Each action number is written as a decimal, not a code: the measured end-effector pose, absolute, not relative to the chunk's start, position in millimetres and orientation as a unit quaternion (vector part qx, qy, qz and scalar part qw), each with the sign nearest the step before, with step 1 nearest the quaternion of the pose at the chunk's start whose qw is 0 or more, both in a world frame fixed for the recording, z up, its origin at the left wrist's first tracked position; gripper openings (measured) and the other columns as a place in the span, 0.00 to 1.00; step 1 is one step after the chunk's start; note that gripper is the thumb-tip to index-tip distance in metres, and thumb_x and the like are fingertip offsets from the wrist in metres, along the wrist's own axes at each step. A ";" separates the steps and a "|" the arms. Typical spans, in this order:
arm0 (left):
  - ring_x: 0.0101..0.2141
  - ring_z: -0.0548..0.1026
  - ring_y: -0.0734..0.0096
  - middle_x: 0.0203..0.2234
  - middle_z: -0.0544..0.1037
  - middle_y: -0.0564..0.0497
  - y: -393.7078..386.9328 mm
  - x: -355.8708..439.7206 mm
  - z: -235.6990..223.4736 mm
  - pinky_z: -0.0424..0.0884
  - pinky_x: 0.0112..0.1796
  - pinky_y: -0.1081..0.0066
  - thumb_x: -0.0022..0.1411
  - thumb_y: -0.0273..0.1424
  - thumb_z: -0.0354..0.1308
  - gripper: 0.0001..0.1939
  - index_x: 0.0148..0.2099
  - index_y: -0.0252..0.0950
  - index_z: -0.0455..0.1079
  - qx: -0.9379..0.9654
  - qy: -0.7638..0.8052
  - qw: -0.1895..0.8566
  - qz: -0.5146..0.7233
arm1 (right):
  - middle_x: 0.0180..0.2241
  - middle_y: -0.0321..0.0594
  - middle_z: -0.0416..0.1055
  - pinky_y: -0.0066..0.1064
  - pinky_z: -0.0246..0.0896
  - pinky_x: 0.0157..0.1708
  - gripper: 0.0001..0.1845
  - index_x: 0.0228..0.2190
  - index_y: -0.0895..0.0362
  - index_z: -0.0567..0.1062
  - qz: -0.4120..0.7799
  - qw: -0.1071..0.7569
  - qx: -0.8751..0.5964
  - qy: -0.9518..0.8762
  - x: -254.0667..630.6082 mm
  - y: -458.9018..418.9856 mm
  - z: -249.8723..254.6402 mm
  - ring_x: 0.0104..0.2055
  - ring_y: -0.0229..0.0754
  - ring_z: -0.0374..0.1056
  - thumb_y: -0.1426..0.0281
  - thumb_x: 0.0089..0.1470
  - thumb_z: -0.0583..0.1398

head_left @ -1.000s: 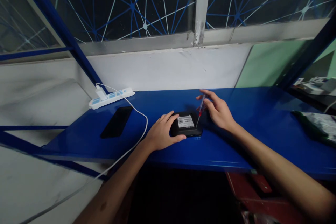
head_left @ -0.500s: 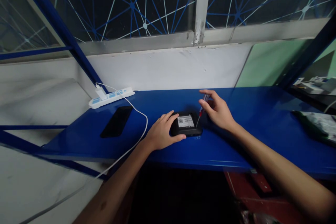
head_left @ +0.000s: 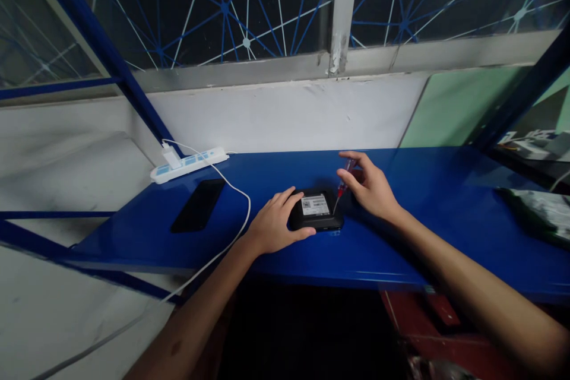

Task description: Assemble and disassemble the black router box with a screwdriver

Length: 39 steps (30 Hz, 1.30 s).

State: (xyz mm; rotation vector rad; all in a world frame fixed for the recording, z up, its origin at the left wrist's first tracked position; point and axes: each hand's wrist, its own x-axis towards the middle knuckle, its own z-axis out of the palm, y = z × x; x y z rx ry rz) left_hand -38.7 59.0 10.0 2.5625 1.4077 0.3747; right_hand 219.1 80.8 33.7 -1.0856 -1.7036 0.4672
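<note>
A small black device [head_left: 315,222] with rounded corners lies on the blue table, a white printed label [head_left: 315,205] on its upper face. My left hand [head_left: 278,222] grips its left side, fingers along the far edge and thumb on the near edge. In my right hand [head_left: 367,184] is a screwdriver [head_left: 342,185] with a clear handle and a red collar, pinched between thumb and fingers. Its thin shaft slants down to the right part of the device, beside the label. Whether the tip sits in a screw is too small to tell.
Left of my left hand lies a black phone [head_left: 198,206]. Behind it a white power strip [head_left: 189,166] holds a charger [head_left: 171,156], whose white cable [head_left: 243,196] runs across the blue table [head_left: 427,231]. A plastic-wrapped bundle [head_left: 537,214] rests at the right.
The fingers of my right hand have shifted their hold around the screwdriver's handle. My left hand and the black device have stayed in place.
</note>
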 end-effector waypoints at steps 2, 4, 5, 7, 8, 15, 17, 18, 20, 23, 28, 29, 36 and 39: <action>0.67 0.55 0.46 0.70 0.54 0.40 58.9 -38.6 10.8 0.53 0.64 0.48 0.60 0.60 0.56 0.46 0.70 0.37 0.54 0.866 0.473 0.098 0.127 | 0.34 0.39 0.74 0.37 0.68 0.30 0.21 0.53 0.51 0.70 0.200 0.511 -0.449 -0.705 219.3 80.8 34.6 0.28 0.41 0.71 0.56 0.63 0.57; 0.67 0.56 0.47 0.70 0.54 0.39 59.1 -38.7 11.0 0.54 0.64 0.48 0.60 0.60 0.56 0.46 0.70 0.37 0.54 0.867 0.472 0.097 0.128 | 0.39 0.41 0.76 0.38 0.70 0.32 0.20 0.54 0.52 0.69 0.210 0.517 -0.438 -0.704 219.6 81.0 35.3 0.30 0.41 0.72 0.57 0.65 0.55; 0.67 0.56 0.47 0.70 0.54 0.39 59.2 -38.8 10.8 0.54 0.64 0.49 0.60 0.59 0.57 0.46 0.70 0.37 0.54 0.867 0.471 0.097 0.129 | 0.41 0.42 0.76 0.39 0.71 0.33 0.20 0.55 0.52 0.69 0.214 0.520 -0.433 -0.705 219.9 81.2 35.6 0.31 0.41 0.72 0.58 0.65 0.54; 0.67 0.56 0.47 0.70 0.54 0.39 59.4 -39.1 10.1 0.54 0.64 0.49 0.60 0.59 0.57 0.46 0.70 0.37 0.54 0.867 0.472 0.096 0.129 | 0.45 0.43 0.76 0.40 0.72 0.35 0.20 0.55 0.53 0.68 0.223 0.521 -0.426 -0.705 220.5 81.8 35.8 0.31 0.41 0.73 0.61 0.65 0.53; 0.67 0.56 0.47 0.70 0.54 0.40 59.5 -39.2 9.7 0.54 0.64 0.49 0.60 0.59 0.57 0.46 0.70 0.37 0.54 0.866 0.473 0.097 0.131 | 0.46 0.44 0.76 0.40 0.72 0.36 0.20 0.56 0.53 0.68 0.228 0.521 -0.424 -0.705 220.9 82.1 35.6 0.32 0.41 0.73 0.62 0.65 0.53; 0.67 0.55 0.44 0.70 0.54 0.40 59.5 -38.7 10.0 0.53 0.64 0.47 0.60 0.60 0.57 0.46 0.70 0.38 0.54 0.864 0.475 0.103 0.130 | 0.44 0.44 0.76 0.39 0.72 0.34 0.23 0.58 0.53 0.67 0.230 0.521 -0.433 -0.699 220.4 82.7 33.3 0.31 0.41 0.74 0.62 0.63 0.55; 0.67 0.54 0.45 0.70 0.53 0.39 59.6 -38.8 10.2 0.53 0.64 0.47 0.60 0.60 0.56 0.46 0.70 0.38 0.54 0.864 0.474 0.105 0.131 | 0.38 0.41 0.75 0.38 0.70 0.32 0.24 0.57 0.53 0.68 0.209 0.517 -0.442 -0.703 219.2 81.2 34.0 0.29 0.41 0.73 0.60 0.62 0.58; 0.67 0.54 0.45 0.70 0.53 0.39 59.7 -38.9 10.2 0.53 0.64 0.47 0.59 0.60 0.56 0.46 0.70 0.38 0.54 0.864 0.474 0.107 0.132 | 0.35 0.40 0.75 0.37 0.70 0.31 0.24 0.56 0.53 0.68 0.199 0.515 -0.446 -0.705 218.7 80.5 34.5 0.28 0.41 0.72 0.59 0.61 0.59; 0.67 0.55 0.45 0.70 0.54 0.39 59.7 -39.0 10.0 0.53 0.64 0.47 0.59 0.61 0.56 0.47 0.70 0.38 0.54 0.863 0.474 0.109 0.134 | 0.33 0.38 0.73 0.37 0.69 0.30 0.23 0.55 0.52 0.69 0.189 0.509 -0.450 -0.709 218.5 79.5 35.1 0.28 0.41 0.71 0.58 0.60 0.60; 0.67 0.55 0.44 0.70 0.55 0.40 58.9 -38.6 10.6 0.53 0.64 0.46 0.59 0.60 0.56 0.46 0.69 0.39 0.54 0.863 0.474 0.110 0.138 | 0.36 0.40 0.75 0.38 0.71 0.32 0.22 0.55 0.52 0.69 0.207 0.508 -0.443 -0.710 219.7 80.2 34.8 0.29 0.41 0.72 0.58 0.62 0.58; 0.67 0.55 0.44 0.69 0.54 0.39 56.8 -37.6 13.6 0.53 0.65 0.48 0.59 0.59 0.58 0.46 0.69 0.36 0.55 0.861 0.478 0.113 0.132 | 0.49 0.45 0.75 0.44 0.75 0.37 0.25 0.60 0.51 0.65 0.259 0.509 -0.424 -0.703 221.1 82.0 32.9 0.33 0.43 0.75 0.61 0.63 0.56; 0.67 0.55 0.45 0.69 0.54 0.39 56.6 -37.6 13.8 0.53 0.65 0.48 0.59 0.59 0.57 0.46 0.70 0.36 0.54 0.861 0.479 0.113 0.132 | 0.48 0.45 0.75 0.44 0.75 0.38 0.26 0.61 0.51 0.64 0.261 0.508 -0.425 -0.703 220.8 82.1 32.5 0.33 0.43 0.75 0.61 0.63 0.56; 0.67 0.55 0.44 0.69 0.54 0.39 57.5 -39.2 10.0 0.53 0.65 0.48 0.59 0.60 0.56 0.46 0.70 0.37 0.54 0.863 0.473 0.110 0.141 | 0.45 0.46 0.74 0.46 0.75 0.36 0.29 0.60 0.52 0.65 0.179 0.511 -0.456 -0.707 219.4 85.7 27.0 0.32 0.46 0.74 0.58 0.60 0.60; 0.67 0.55 0.43 0.70 0.54 0.40 57.6 -39.3 9.8 0.54 0.64 0.46 0.59 0.61 0.56 0.46 0.69 0.39 0.54 0.862 0.473 0.111 0.143 | 0.42 0.45 0.74 0.46 0.74 0.34 0.29 0.61 0.50 0.65 0.173 0.520 -0.454 -0.702 220.6 87.1 25.5 0.31 0.46 0.73 0.58 0.60 0.60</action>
